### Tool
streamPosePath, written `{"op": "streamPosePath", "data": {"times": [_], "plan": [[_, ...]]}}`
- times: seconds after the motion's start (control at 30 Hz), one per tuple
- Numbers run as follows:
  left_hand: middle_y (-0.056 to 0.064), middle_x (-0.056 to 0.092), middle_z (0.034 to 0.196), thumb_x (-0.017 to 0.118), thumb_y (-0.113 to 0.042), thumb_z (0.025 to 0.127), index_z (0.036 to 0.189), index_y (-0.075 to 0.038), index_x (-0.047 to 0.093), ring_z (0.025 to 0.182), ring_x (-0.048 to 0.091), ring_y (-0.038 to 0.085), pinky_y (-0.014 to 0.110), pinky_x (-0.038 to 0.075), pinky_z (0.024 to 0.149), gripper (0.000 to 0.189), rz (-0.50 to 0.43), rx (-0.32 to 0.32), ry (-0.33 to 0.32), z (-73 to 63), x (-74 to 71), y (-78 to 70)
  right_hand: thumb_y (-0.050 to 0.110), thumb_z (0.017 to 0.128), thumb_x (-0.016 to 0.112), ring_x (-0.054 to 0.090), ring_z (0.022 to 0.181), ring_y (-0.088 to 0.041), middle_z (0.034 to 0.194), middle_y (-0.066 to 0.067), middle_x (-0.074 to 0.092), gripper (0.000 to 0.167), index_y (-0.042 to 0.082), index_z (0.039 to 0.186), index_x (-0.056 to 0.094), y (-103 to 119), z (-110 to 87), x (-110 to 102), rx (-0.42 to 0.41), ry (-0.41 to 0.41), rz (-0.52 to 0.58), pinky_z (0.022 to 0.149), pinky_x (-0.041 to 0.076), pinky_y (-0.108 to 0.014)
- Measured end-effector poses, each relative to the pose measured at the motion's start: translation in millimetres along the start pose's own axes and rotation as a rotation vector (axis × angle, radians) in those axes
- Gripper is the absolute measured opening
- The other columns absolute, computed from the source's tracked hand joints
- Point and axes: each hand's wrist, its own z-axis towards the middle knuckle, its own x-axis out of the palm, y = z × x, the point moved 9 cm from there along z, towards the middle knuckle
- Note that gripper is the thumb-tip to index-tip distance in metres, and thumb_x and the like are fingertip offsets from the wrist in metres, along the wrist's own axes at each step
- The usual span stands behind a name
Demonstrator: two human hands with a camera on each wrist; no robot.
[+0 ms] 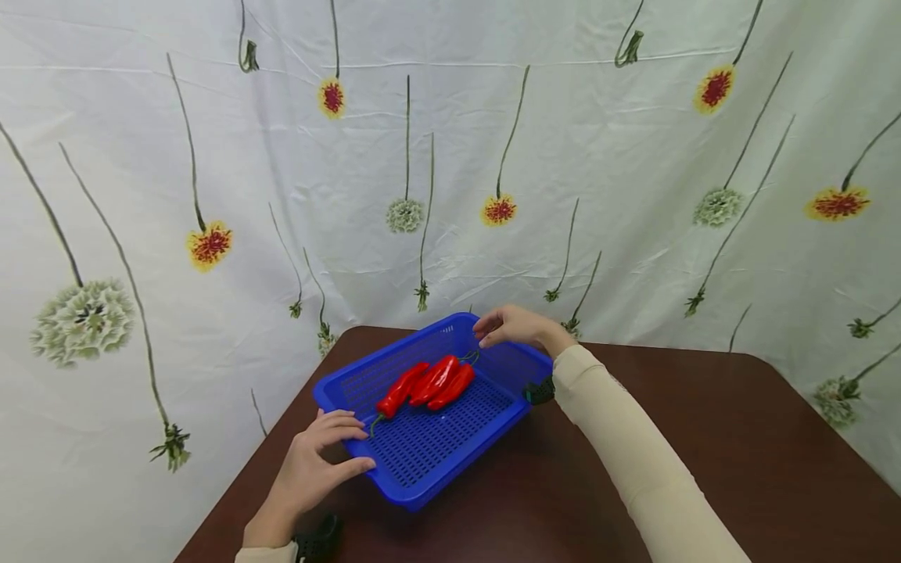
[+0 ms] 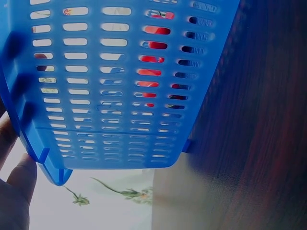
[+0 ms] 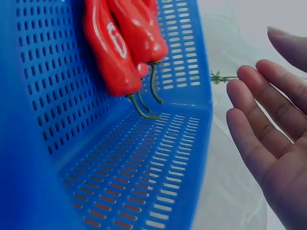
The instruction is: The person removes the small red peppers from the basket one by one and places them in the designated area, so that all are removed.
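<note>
Several glossy red peppers (image 1: 434, 381) with green stems lie together in a blue slotted plastic basket (image 1: 450, 469). My left hand (image 1: 307, 465) is at the basket's near left end, its fingertips and thumb touching the rim with a wide gap between them. In the left wrist view, a thumb and finger (image 2: 21, 177) show beside the rim at the left edge. Over the far right end, my right hand (image 1: 517, 324) hovers with loosely bent fingers. The right wrist view shows this hand (image 3: 283, 143) palm visible, apart from the basket rim and holding nothing.
The basket sits at an angle on a dark brown table (image 1: 669, 438), close to its back left edge. A white curtain (image 1: 450, 258) printed with flowers hangs right behind the table and along its sides. A black strap device (image 1: 540, 390) is at the right wrist.
</note>
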Motion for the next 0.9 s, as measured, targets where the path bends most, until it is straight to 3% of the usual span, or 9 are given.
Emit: {"op": "streamPosePath", "data": {"times": [0.17, 0.4, 0.6, 0.8, 0.9], "plan": [[0.008, 0.073, 0.102, 0.094, -0.007, 0.060, 0.094, -0.011, 0.077, 0.111, 0.060, 0.008, 0.081, 0.028, 0.103, 0.038, 0.005, 0.001, 0.003, 1.0, 2.1, 0.0, 0.006, 0.093, 0.068, 0.061, 0.123, -0.031, 0.129, -0.020, 0.066, 0.043, -0.003, 0.134, 0.059, 2, 9.4, 6, 0.000, 0.020, -0.036, 0.107, 0.052, -0.040], [0.007, 0.073, 0.102, 0.094, -0.006, 0.060, 0.093, -0.015, 0.077, 0.111, 0.059, 0.006, 0.080, 0.027, 0.103, 0.038, 0.000, -0.029, 0.014, 0.3, 4.4, 5.2, -0.005, 0.092, 0.064, 0.051, 0.133, -0.040, 0.141, -0.027, 0.055, 0.050, -0.008, 0.140, 0.051, 3, 21.7, 21, -0.008, 0.092, 0.003, 0.105, 0.053, -0.037], [0.006, 0.072, 0.102, 0.093, -0.005, 0.061, 0.094, -0.011, 0.077, 0.112, 0.059, 0.006, 0.080, 0.026, 0.103, 0.037, -0.011, -0.024, 0.020, -1.0, 8.0, 7.2, -0.009, 0.091, 0.063, 0.046, 0.136, -0.045, 0.146, -0.030, 0.049, 0.055, -0.011, 0.143, 0.045, -5, 31.8, 30, 0.011, 0.118, 0.035, 0.105, 0.053, -0.040], [0.010, 0.073, 0.101, 0.093, -0.005, 0.061, 0.094, -0.013, 0.077, 0.112, 0.058, 0.003, 0.077, 0.024, 0.105, 0.038, -0.022, -0.026, 0.013, -0.8, 5.7, 6.1, -0.005, 0.090, 0.066, 0.044, 0.140, -0.040, 0.150, -0.025, 0.048, 0.058, -0.006, 0.145, 0.045, -9, 43.4, 40, 0.040, 0.118, 0.029, 0.108, 0.050, -0.044], [0.011, 0.073, 0.100, 0.093, -0.003, 0.060, 0.093, -0.013, 0.077, 0.112, 0.058, 0.002, 0.081, 0.024, 0.104, 0.038, -0.046, -0.019, 0.009, -0.1, 4.3, 6.7, -0.005, 0.089, 0.067, 0.044, 0.141, -0.038, 0.151, -0.021, 0.048, 0.060, -0.004, 0.146, 0.046, -8, 48.9, 44, 0.052, 0.113, 0.029, 0.112, 0.047, -0.044]]}}
